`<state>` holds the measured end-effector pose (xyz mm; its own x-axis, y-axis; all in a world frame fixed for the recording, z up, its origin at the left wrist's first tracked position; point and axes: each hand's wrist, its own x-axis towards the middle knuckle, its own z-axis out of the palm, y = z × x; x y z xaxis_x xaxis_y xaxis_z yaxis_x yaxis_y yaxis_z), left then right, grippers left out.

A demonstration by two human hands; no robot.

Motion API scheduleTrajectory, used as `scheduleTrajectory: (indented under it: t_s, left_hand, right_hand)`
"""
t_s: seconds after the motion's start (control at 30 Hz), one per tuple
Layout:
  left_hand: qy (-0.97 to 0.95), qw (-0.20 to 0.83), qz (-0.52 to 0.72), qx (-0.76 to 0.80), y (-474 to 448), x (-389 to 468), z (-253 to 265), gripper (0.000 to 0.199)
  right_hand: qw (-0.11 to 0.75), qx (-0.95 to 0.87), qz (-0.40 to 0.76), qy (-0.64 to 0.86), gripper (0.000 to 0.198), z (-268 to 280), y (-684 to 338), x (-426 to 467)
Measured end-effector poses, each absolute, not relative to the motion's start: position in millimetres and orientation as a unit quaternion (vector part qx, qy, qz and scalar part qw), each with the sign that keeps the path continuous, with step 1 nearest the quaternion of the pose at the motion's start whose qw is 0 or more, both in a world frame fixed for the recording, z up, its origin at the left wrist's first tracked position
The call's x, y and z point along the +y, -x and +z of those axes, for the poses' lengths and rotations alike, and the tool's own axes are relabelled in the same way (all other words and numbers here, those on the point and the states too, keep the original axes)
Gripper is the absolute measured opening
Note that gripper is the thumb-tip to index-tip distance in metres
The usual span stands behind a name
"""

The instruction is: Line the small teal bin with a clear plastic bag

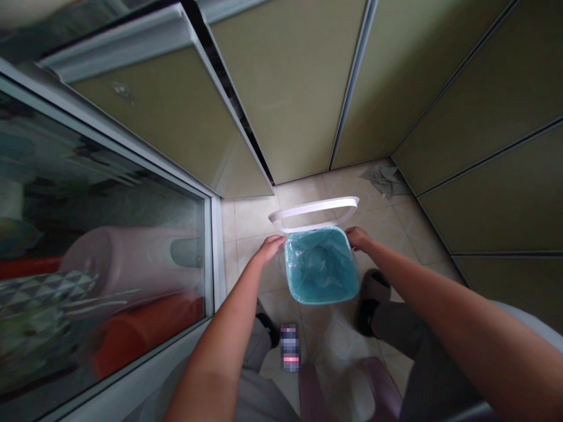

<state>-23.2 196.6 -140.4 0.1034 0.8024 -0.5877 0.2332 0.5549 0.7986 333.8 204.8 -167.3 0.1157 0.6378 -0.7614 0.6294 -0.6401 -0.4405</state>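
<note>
From your head view, you seem to be seating the clear plastic liner (pixel 323 265) in the square turquoise plastic bin (pixel 324 302); next calls for even tension. Left hand (pixel 271 247) and right hand (pixel 358 239) meet its far corners, but gripping or merely touching, you can't tell. Short of the tiled floor's (pixel 303 191) far edge, its mouth faces up, long axis roughly upright, beneath a raised white frame (pixel 314 207).
</note>
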Motion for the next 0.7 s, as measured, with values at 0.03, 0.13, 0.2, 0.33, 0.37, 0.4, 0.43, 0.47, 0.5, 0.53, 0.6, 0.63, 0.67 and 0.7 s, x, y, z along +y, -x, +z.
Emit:
scheduleTrajectory:
  t_s: [0.03, 0.13, 0.2, 0.33, 0.37, 0.4, 0.43, 0.47, 0.5, 0.53, 0.6, 0.63, 0.67, 0.7]
  left_hand:
    - [-0.416, 0.619, 0.236, 0.624, 22, 197, -142, 0.036]
    - [-0.409, 0.598, 0.259, 0.639, 18, 198, -151, 0.037]
    - [-0.407, 0.563, 0.265, 0.669, 14, 200, -156, 0.036]
    - [-0.434, 0.485, 0.277, 0.706, 7, 203, -152, 0.023]
    - [-0.444, 0.456, 0.288, 0.716, 7, 202, -147, 0.019]
    - [-0.453, 0.419, 0.302, 0.727, 6, 199, -141, 0.016]
    - [-0.462, 0.380, 0.314, 0.737, 5, 195, -133, 0.014]
    - [-0.472, 0.345, 0.323, 0.744, 4, 190, -125, 0.013]
    - [-0.484, 0.317, 0.328, 0.747, 2, 183, -116, 0.015]
    - [-0.494, 0.301, 0.326, 0.747, 0, 175, -108, 0.018]
    - [-0.507, 0.307, 0.303, 0.746, -5, 156, -94, 0.025]
    - [-0.509, 0.317, 0.284, 0.748, -7, 147, -90, 0.030]
    - [-0.506, 0.327, 0.263, 0.753, -9, 139, -87, 0.033]
    - [-0.500, 0.338, 0.242, 0.760, -10, 131, -85, 0.035]
  right_hand:
    - [0.003, -0.423, 0.509, 0.750, 0.014, -164, -334, 203]
    - [-0.001, -0.424, 0.495, 0.758, 0.014, -151, -334, 196]
    - [-0.002, -0.425, 0.487, 0.763, 0.015, -144, -334, 191]
    - [-0.003, -0.428, 0.488, 0.760, 0.022, -132, -337, 182]
    - [-0.001, -0.430, 0.486, 0.761, 0.022, -128, -339, 181]
    - [0.002, -0.432, 0.477, 0.766, 0.021, -124, -340, 180]
    - [0.008, -0.438, 0.456, 0.775, 0.020, -119, -342, 180]
    - [0.016, -0.449, 0.425, 0.786, 0.022, -113, -343, 179]
    - [0.026, -0.465, 0.386, 0.796, 0.025, -105, -343, 179]
    - [0.035, -0.483, 0.351, 0.801, 0.027, -97, -343, 177]
    - [0.030, -0.510, 0.337, 0.791, 0.031, -79, -339, 172]
    - [0.013, -0.515, 0.359, 0.778, 0.036, -71, -336, 168]
    - [-0.014, -0.513, 0.391, 0.764, 0.043, -63, -333, 162]
    - [-0.048, -0.508, 0.422, 0.749, 0.049, -57, -329, 156]
